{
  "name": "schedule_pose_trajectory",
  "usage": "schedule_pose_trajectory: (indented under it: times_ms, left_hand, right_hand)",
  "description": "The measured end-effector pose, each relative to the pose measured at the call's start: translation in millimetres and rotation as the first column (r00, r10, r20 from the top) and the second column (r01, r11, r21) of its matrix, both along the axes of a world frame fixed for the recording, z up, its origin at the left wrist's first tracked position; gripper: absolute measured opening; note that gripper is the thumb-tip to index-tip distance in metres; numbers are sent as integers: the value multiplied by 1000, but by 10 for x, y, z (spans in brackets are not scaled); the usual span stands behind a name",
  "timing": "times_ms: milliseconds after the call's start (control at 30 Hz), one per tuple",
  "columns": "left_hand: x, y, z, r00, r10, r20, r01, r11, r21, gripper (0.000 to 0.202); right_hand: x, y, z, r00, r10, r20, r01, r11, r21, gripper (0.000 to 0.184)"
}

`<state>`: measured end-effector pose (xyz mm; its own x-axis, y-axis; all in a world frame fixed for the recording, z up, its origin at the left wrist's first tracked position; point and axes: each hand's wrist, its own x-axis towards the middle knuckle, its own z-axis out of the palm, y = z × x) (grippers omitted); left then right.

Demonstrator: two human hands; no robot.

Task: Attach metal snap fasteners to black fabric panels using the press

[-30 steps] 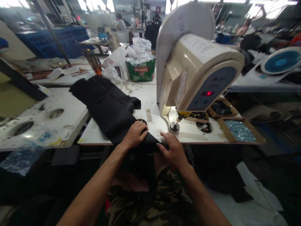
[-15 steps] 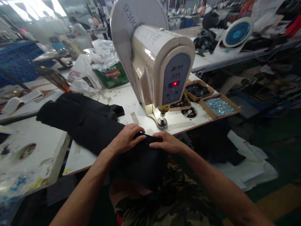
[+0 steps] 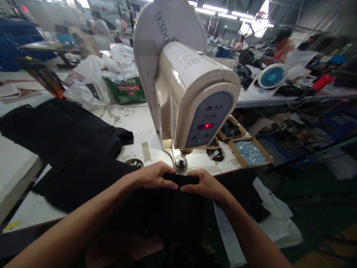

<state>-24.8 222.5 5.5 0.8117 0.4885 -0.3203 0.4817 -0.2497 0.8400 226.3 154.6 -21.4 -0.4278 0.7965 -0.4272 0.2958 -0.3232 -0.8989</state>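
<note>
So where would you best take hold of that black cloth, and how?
Probably by the upper edge of the black cloth, facing the machine, coming from the person's side, thumbs nearest the body. That edge shows uncovered between the left hand and right hand, and the cloth drops below it.

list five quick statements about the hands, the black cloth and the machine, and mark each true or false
1. The left hand and right hand both hold the black cloth. True.
2. The display on the machine glows green. False: it glows red.
3. The green TSINGTAO box is left of the machine in the picture. True.
4. The hands are far apart on the cloth. False: they are close together, thumbs almost meeting.
5. A cardboard tray of shiny silvery pieces sits to the right of the machine in the picture. True.
</note>
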Motion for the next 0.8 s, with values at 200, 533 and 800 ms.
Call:
schedule_pose_trajectory:
  times_ms: [200, 533, 800]
  left_hand:
    - [31, -50, -51, 995, 101, 11, -98, 919, 382, 37]
    - [51, -20, -159, 995, 76, 67, -79, 996, 33, 34]
    - [134, 395, -176, 955, 272, 119, -249, 952, -178, 36]
  right_hand:
    - [29, 120, -54, 1000, -4, 2, 4, 999, 33, 38]
    - [113, 303, 34, 995, 101, 19, -102, 993, 51, 31]
    - [201, 698, -26, 995, -4, -100, 7, 999, 31, 38]
